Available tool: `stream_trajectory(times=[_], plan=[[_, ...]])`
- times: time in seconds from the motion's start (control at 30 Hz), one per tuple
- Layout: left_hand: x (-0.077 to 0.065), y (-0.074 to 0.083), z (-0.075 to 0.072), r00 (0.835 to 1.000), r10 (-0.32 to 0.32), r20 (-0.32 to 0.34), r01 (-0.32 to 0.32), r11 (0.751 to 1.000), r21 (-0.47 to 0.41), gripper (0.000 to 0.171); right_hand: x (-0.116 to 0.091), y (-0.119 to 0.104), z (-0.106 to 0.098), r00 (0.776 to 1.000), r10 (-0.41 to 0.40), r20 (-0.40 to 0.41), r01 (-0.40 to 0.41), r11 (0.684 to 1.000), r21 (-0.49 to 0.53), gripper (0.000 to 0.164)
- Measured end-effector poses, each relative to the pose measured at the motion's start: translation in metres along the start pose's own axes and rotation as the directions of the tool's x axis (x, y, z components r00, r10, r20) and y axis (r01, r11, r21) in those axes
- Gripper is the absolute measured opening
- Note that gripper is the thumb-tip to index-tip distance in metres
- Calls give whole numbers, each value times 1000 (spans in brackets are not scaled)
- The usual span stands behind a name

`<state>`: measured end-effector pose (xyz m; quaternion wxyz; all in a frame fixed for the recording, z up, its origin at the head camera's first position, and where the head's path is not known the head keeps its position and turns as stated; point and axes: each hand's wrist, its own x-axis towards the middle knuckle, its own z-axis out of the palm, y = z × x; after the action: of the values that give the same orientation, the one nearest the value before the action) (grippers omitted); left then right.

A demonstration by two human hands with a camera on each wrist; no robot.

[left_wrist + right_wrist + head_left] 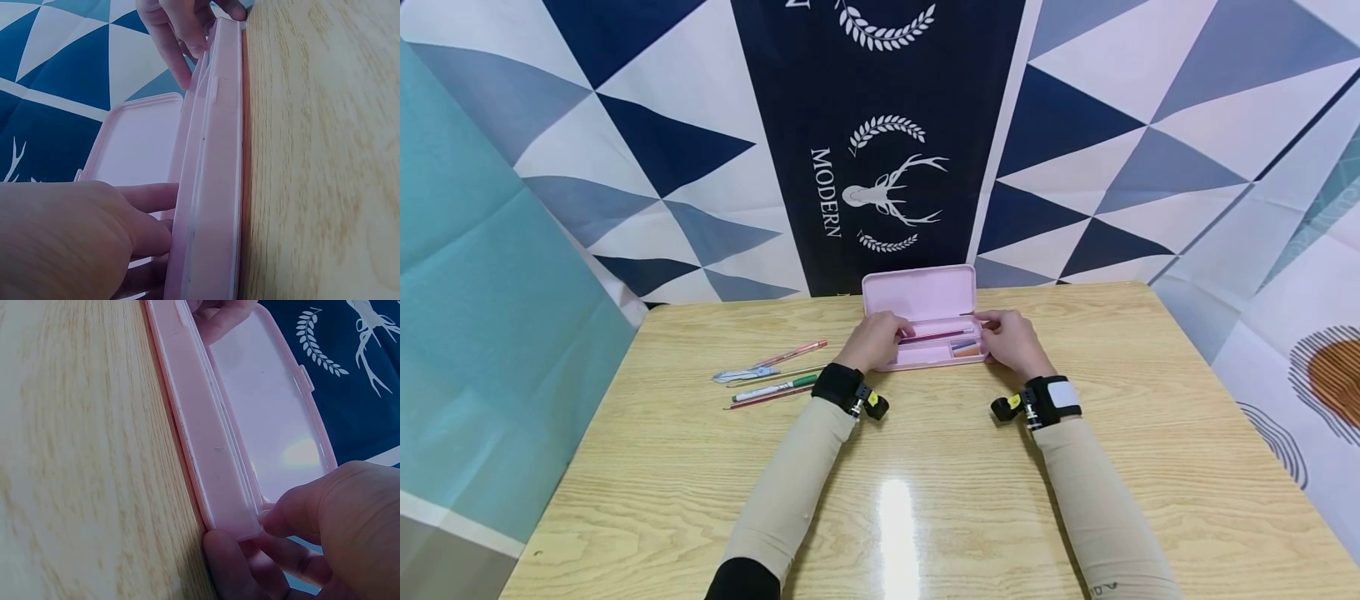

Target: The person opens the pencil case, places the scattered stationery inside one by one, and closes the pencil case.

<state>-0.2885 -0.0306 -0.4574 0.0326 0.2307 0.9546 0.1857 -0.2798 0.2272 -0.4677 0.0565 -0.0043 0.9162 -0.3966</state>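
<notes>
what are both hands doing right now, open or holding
Left hand: fingers at the open pink rectangular plastic pencil case; cannot tell whether it holds anything.
Right hand: holding that case's right end.

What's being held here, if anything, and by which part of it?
The pink pencil case: the right hand grips its right end. The left hand is over the left part; whether it holds anything there can't be told.

Pencil case point(222, 156) looks like smooth plastic, kinda glossy inside the lid point(920, 292). Counter point(970, 483) under it's shiny wood grain, backdrop point(797, 117) behind it's matt, creased cloth.
</notes>
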Motion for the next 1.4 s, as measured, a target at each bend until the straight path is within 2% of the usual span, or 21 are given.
stream_trajectory(times=[0.2,1.4], plan=[[-1,1,0,1000,-20,5,20,999,-25,30,0,1,0,1000,-10,-3,10,1000,-1,43],[-4,2,1,999,31,-39,-31,999,8,33,-1,0,1,1000,12,-13,-12,1000,-5,40]])
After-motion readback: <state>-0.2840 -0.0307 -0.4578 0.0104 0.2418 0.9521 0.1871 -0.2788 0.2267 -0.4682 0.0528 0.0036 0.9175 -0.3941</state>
